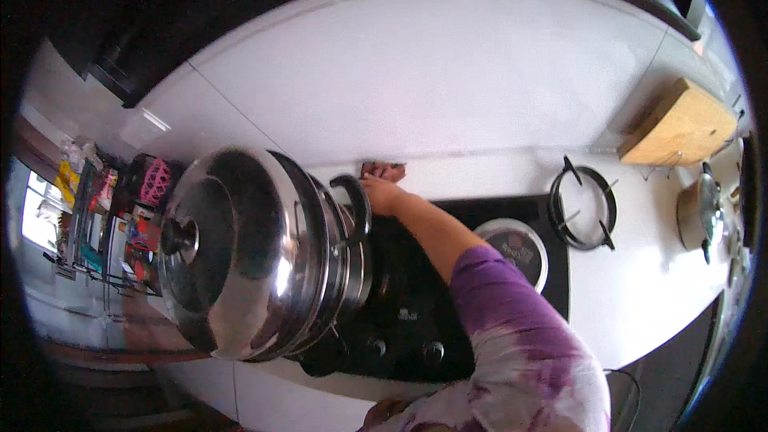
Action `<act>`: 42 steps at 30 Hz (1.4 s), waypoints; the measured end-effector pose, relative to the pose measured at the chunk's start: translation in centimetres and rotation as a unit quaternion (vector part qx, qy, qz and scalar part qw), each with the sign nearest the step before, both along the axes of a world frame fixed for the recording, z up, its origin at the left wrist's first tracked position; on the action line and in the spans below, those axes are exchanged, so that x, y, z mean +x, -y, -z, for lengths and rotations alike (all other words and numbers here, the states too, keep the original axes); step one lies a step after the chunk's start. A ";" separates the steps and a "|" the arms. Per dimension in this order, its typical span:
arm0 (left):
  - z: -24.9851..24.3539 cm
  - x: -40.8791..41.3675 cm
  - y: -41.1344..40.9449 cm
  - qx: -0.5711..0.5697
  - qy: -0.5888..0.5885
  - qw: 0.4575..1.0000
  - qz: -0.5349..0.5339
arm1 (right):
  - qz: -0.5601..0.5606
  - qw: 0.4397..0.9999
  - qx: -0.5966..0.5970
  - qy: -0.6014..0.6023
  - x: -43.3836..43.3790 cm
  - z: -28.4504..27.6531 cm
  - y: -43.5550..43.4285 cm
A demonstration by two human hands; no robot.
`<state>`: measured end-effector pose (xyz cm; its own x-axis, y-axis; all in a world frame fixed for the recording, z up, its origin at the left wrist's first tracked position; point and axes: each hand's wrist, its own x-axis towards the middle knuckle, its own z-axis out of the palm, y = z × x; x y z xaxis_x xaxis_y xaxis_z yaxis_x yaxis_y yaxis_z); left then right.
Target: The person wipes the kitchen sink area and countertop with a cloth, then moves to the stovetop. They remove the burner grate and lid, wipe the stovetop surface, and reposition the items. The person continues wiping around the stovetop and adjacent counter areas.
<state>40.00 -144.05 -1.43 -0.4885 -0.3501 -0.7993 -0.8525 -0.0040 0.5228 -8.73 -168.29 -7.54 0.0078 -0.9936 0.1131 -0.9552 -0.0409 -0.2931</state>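
My right hand (pixel 379 193), its arm in a purple and white sleeve, reaches past the big pot to the back of the counter. Its fingers are on a crumpled reddish-brown cloth (pixel 391 171) at the foot of the white wall. Just left of the hand is the black handle (pixel 359 201) of a tall, lidded stainless steel pot (pixel 258 252), which stands over the left part of a black glass gas hob (pixel 420 306). A round burner (pixel 516 246) shows partly behind my forearm. My left hand is out of view.
A black pan support (pixel 583 207) lies on the white counter (pixel 636 276) right of the hob. Farther right are a wooden board (pixel 681 126) leaning on the wall and a lidded metal pot (pixel 696 213). Household things, among them a pink basket (pixel 156 182), crowd the far left.
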 end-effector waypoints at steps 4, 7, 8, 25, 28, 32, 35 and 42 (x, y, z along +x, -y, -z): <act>0.2 0.4 -0.3 0.006 0.026 0.999 -0.028 | -0.042 0.998 0.040 -0.036 0.5 -3.7 2.4; -0.5 1.0 -0.5 0.007 0.033 0.999 -0.032 | 0.018 0.993 0.105 -0.053 1.2 -9.0 -1.3; -0.6 0.4 0.1 0.005 0.030 0.999 -0.017 | 0.045 0.992 0.110 -0.050 -0.5 -8.9 -3.1; -1.5 0.1 -0.4 -0.016 0.005 0.998 0.064 | 0.062 0.890 -0.443 0.088 -14.7 -33.2 -23.0; -2.0 -0.3 -0.3 -0.022 0.009 0.998 0.051 | 0.220 0.710 -0.568 -0.353 -17.7 -33.3 -22.1; -0.8 0.2 -1.3 -0.039 0.076 0.995 0.046 | 0.185 0.891 -0.390 0.142 -14.3 -25.7 -19.6; -3.0 -2.1 -0.6 -0.058 0.060 0.993 0.080 | 0.103 0.929 -0.354 -0.041 -13.9 -20.0 -19.8; 3.0 1.6 -0.5 -0.028 0.031 0.998 0.044 | 0.121 0.987 -0.036 -0.095 -17.2 -18.0 -22.7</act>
<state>41.63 -143.60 -4.42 -0.4696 -0.3537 -0.8089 -0.8789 0.1005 0.4663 -25.92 -145.58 10.48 -0.2004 -0.9584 0.2031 -0.9772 0.1806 -0.1118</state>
